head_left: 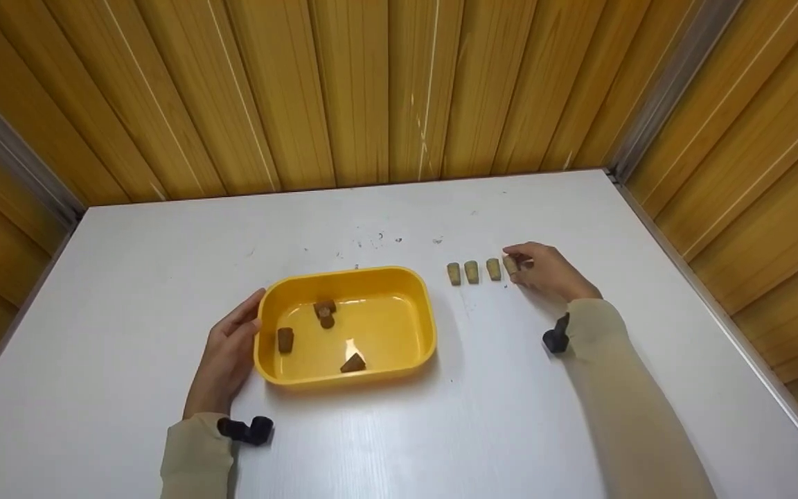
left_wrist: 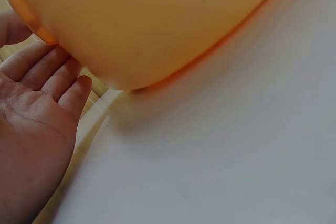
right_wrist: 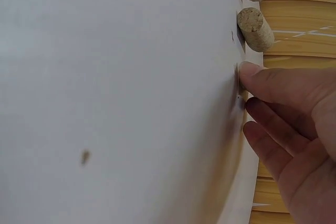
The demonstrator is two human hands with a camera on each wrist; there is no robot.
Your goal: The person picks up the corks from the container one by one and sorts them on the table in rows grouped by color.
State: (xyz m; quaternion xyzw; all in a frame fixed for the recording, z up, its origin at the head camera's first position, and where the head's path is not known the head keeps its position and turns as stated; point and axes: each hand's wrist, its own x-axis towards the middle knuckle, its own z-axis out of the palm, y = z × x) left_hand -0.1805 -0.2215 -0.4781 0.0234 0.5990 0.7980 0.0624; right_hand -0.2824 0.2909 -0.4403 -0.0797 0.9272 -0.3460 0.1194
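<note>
A yellow plastic tub (head_left: 399,374) sits on the white table, with several dark brown stubby pieces (head_left: 286,339) lying in it. My left hand (head_left: 229,353) is at the tub's left side, its fairly straight fingers (left_wrist: 52,72) touching the outer wall near the rim. To the right of the tub stand tapered cork stoppers (head_left: 472,272) in a short row. At the row's right end, my right hand (head_left: 544,270) pinches another cork stopper (head_left: 510,265) between thumb and fingers. In the right wrist view the thumb (right_wrist: 252,72) mostly hides that cork, while a neighbouring cork (right_wrist: 255,29) shows beyond it.
Wood-patterned panels (head_left: 350,90) rise behind the white table (head_left: 399,443) and along both sides. Small dark specks (head_left: 380,238) are scattered behind the tub. A black camera mount (head_left: 250,431) is worn at each wrist.
</note>
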